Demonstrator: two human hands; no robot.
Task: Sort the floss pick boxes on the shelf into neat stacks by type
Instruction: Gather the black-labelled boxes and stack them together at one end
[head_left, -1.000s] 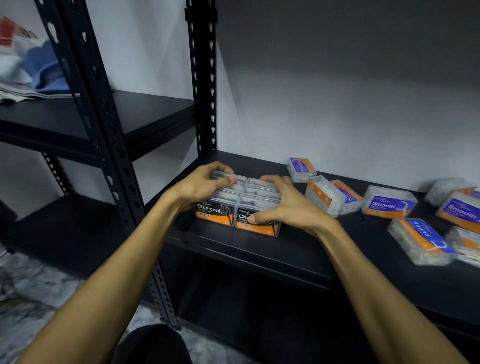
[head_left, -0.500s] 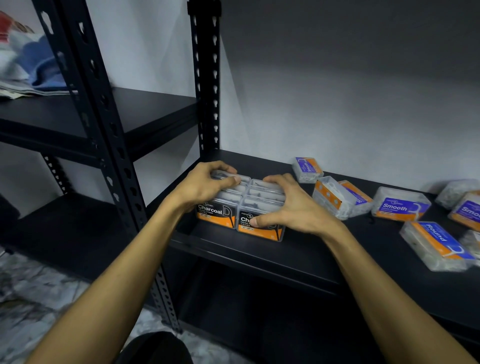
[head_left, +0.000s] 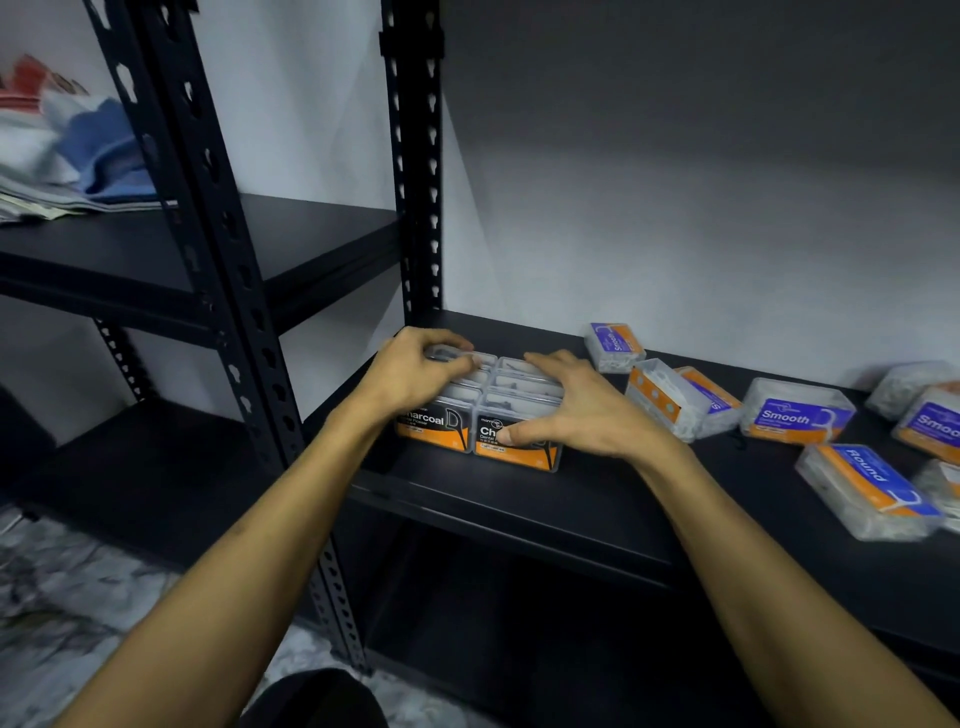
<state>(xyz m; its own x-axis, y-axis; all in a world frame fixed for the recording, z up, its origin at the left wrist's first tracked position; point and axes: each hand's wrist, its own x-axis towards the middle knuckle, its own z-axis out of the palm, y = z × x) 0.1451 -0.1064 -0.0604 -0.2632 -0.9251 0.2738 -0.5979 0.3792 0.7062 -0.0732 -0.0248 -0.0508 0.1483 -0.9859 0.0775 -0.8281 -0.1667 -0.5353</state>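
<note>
Several clear Charcoal floss pick boxes (head_left: 441, 431) with black and orange labels stand packed in two rows at the left end of the black shelf (head_left: 519, 499). My left hand (head_left: 410, 371) grips the left row from above. My right hand (head_left: 576, 410) lies over the right row, thumb on the front label. To the right, purple and orange boxes lie scattered: a Smooth box (head_left: 795, 418), a Round box (head_left: 867, 491), another Smooth box (head_left: 613, 345) near the wall, and two leaning boxes (head_left: 675, 397).
Black perforated uprights (head_left: 410, 171) frame the shelf's left end. A neighbouring shelf (head_left: 291, 244) at upper left holds folded cloth and papers (head_left: 62, 156). More boxes (head_left: 930, 415) crowd the far right edge. Marble floor (head_left: 52, 623) shows below.
Both hands stay on the Charcoal boxes, pressing them together; the view has shifted slightly left, so the scattered boxes appear farther right.
</note>
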